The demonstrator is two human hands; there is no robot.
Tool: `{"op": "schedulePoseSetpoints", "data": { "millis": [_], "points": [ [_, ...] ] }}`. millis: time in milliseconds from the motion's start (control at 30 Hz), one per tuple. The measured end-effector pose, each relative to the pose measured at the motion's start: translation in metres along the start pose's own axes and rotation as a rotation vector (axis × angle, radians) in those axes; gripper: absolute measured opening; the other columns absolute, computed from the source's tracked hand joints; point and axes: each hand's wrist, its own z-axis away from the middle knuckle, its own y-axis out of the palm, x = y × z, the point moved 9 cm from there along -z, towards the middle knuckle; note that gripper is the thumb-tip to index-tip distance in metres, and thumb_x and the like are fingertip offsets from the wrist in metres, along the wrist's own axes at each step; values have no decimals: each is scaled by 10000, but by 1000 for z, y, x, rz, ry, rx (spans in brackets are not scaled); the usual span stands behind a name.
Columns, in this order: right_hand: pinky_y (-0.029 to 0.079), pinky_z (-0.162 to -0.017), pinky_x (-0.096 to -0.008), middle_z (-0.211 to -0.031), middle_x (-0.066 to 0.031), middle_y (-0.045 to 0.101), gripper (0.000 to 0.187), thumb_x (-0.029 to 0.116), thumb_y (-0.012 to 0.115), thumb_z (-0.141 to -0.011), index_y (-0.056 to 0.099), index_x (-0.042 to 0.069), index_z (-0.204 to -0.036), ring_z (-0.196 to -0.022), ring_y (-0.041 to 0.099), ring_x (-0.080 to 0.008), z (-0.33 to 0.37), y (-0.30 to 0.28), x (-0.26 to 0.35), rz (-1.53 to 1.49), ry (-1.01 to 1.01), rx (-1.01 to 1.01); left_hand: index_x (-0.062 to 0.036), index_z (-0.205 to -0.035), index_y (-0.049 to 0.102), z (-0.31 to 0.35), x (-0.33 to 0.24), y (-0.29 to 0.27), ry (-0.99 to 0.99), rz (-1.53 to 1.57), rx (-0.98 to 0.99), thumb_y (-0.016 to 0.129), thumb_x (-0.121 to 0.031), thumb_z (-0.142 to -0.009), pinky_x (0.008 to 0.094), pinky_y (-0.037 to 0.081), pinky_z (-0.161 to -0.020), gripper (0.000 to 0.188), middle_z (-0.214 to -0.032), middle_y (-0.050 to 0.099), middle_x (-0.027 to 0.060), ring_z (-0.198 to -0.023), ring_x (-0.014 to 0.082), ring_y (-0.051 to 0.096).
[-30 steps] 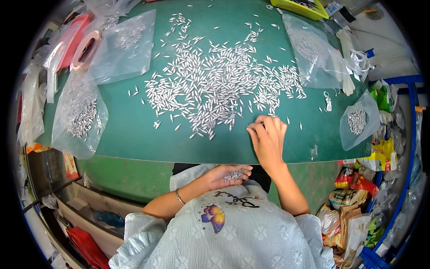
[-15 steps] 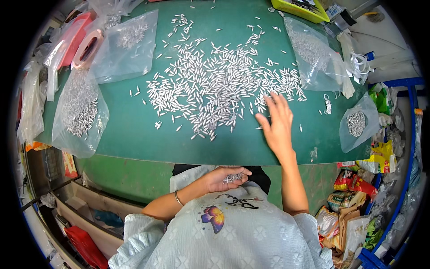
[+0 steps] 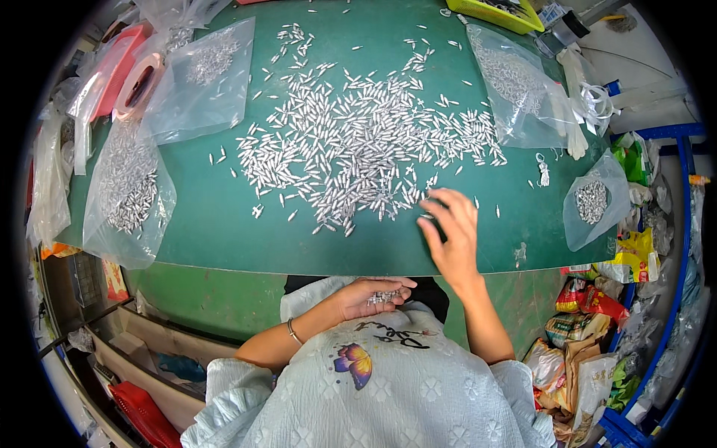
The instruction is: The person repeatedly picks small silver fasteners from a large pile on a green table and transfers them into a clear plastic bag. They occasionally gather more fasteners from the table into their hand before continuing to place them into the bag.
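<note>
A wide heap of small silver spindle-shaped metal pieces (image 3: 366,149) is spread over the green table (image 3: 216,224). At the heap's lower right edge hovers my right hand (image 3: 455,237), thumb and fingers bent but apart. One loose piece (image 3: 426,216) lies by the tips of its thumb and index finger; whether they touch it I cannot tell. Below the table's near edge, over my lap, my left hand (image 3: 357,300) is cupped palm up around a clump of small silver pieces (image 3: 384,297). Their exact shape is too small to make out.
Clear plastic bags of silver pieces lie at the left (image 3: 128,194), upper left (image 3: 198,93), upper right (image 3: 511,82) and right (image 3: 594,205). A tape roll (image 3: 140,86) and a pink tray (image 3: 119,71) stand far left, a yellow tray (image 3: 497,15) far right.
My right hand has drawn back from the heap toward the near edge, its fingers now more bent. My left hand stays cupped in the same place. The view has shifted slightly.
</note>
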Motion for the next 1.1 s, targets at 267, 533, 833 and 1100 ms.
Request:
{"op": "schedulePoseSetpoints", "data": {
  "millis": [267, 533, 833, 1100],
  "points": [
    [372, -869, -403, -1081, -89, 567, 247, 67, 697, -786, 658, 59, -1030, -1052, 504, -301, -20, 18, -1, 143, 18, -4, 12, -1188, 619, -1, 0, 0, 54, 6, 55, 563, -149, -968, 287, 525, -860, 279, -1082, 650, 101, -973, 156, 627],
    [344, -917, -448, -1120, -93, 558, 240, 80, 703, -779, 652, 83, -1013, -1091, 495, -307, -15, 20, 19, 71, -60, 43, 43, -1162, 598, -5, 3, -2, 16, 92, 47, 551, -205, -978, 348, 522, -935, 313, -1124, 635, 139, -1036, 224, 631],
    [321, -917, -436, -1044, -50, 574, 128, 118, 734, -748, 637, 77, -821, -1073, 509, -282, -2, 18, 3, 88, -25, -24, 62, -1173, 583, -8, 3, -6, 43, 139, 73, 536, -217, -983, 369, 518, -960, 341, -1133, 629, 158, -1053, 240, 628],
    [353, -856, -386, -975, -44, 579, 132, 142, 744, -743, 668, 86, -835, -975, 530, -242, 25, 27, 58, -367, -166, 400, 48, -1205, 534, 5, 5, -6, -7, 277, -183, 454, -232, -1011, 322, 544, -847, 350, -1065, 614, 146, -965, 234, 622]
  ]
}}
